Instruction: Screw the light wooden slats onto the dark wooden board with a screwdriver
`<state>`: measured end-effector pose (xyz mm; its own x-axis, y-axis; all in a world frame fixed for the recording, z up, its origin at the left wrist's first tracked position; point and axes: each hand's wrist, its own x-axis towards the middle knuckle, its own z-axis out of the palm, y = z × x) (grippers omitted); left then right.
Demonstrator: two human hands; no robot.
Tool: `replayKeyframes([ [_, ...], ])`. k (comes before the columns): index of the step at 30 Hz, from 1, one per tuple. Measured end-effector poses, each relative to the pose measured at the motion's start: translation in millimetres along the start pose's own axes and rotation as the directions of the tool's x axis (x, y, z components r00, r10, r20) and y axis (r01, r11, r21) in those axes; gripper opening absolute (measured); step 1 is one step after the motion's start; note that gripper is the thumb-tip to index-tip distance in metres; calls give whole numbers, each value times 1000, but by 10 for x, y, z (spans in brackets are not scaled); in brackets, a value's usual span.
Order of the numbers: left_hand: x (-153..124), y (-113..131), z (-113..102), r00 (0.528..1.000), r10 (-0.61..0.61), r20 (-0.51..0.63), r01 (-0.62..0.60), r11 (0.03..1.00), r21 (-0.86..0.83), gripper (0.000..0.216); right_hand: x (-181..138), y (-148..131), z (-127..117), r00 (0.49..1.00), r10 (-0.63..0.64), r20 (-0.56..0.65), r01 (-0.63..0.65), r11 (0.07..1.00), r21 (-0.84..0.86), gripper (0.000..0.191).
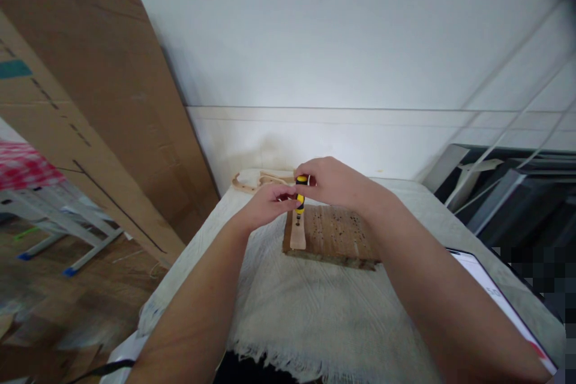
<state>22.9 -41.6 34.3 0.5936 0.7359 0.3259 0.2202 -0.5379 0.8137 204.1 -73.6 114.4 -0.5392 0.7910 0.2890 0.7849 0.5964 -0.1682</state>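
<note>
A small tool with a yellow-and-black handle [300, 203], shaped like a screwdriver handle, stands nearly upright over a pale tan leather strip [297, 237]. My right hand [335, 180] grips its upper part from the right. From the left, the fingers of my left hand [270, 203] close around the lower handle. Dark spots show on the strip just under the handle, but the tip is too small to make out. Beneath the strip lies a thick wooden board [337, 231], its top pitted with many small dark holes. The strip's far end is hidden behind my hands.
More tan strap [243, 186] lies curled at the table's back edge, by the white wall. The table has a pale fringed cloth [306, 312]. A phone [499, 300] rests beyond my right forearm. Left stands a tall cardboard box [148, 132]; dark panels [508, 192] lean at right.
</note>
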Motion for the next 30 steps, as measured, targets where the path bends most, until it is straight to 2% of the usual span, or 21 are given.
replayKeyframes([
  [6,4,54,10,1000,19,21,-22,989,143,25,14,-63,5,985,164,-45,-170,966,-194,46],
  [9,7,85,6,999,28,45,-36,984,177,25,10,-95,12,979,197,-53,-204,949,-240,49],
  [13,8,90,-3,997,25,77,-38,985,167,20,-5,-96,10,977,207,-49,-212,953,-216,51],
  [17,12,74,9,996,-13,91,8,999,52,21,-15,-65,14,991,134,28,-130,985,-110,36],
  [20,30,47,28,996,-78,-31,78,997,-26,21,-9,-51,0,993,114,-14,-115,991,-61,29],
  [23,58,-24,49,973,-146,-179,130,987,-96,26,-8,-45,-64,973,164,-165,-165,986,13,26],
  [25,77,-95,55,954,-158,-254,145,987,-69,27,-13,-16,-117,942,222,-252,-199,973,114,23],
  [27,94,-172,48,910,-179,-374,176,983,-44,31,-4,62,-134,900,297,-318,-221,942,254,21],
  [29,106,-238,40,864,-194,-465,198,979,-41,37,34,189,-74,847,404,-346,-231,866,444,19],
  [30,111,-265,42,846,-199,-495,206,978,-41,38,66,262,-9,820,475,-320,-239,791,563,18],
])
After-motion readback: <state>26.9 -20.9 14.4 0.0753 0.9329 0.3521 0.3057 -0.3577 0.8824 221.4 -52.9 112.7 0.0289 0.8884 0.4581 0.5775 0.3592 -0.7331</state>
